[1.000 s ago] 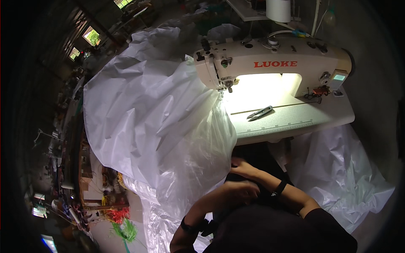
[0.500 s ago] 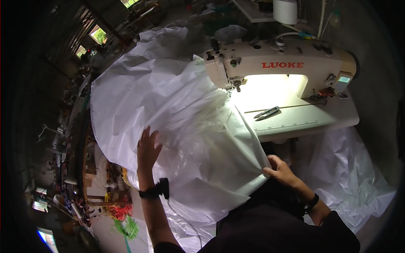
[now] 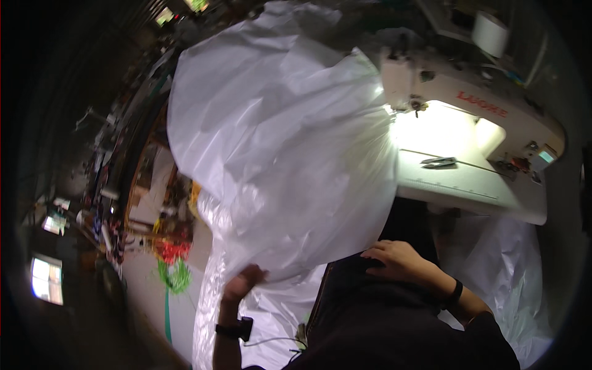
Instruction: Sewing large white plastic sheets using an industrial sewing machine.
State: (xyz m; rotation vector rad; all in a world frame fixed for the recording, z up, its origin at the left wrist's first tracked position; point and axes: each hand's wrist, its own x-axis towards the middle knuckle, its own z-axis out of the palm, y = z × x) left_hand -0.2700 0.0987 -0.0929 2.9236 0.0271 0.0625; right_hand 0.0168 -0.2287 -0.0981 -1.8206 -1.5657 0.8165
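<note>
A large white plastic-like sheet lies bunched and spread to the left of the sewing machine, gathered toward the lit needle area. My left hand is at the sheet's lower left edge, smeared by motion, so its grip does not show. My right hand rests over my dark clothing beside the sheet's lower right corner, its fingers stretched out and the thumb apart. Small thread snips lie on the machine bed, away from both hands.
More white sheeting hangs below the machine at the right. A white thread cone stands behind the machine. Red strands and a green bundle of strands are at the left. A thin cable runs from my left wrist.
The view has swung, so the machine sits farther right. My left hand has moved from the sheet's middle to its lower edge. My right hand has let go of the sheet's edge.
</note>
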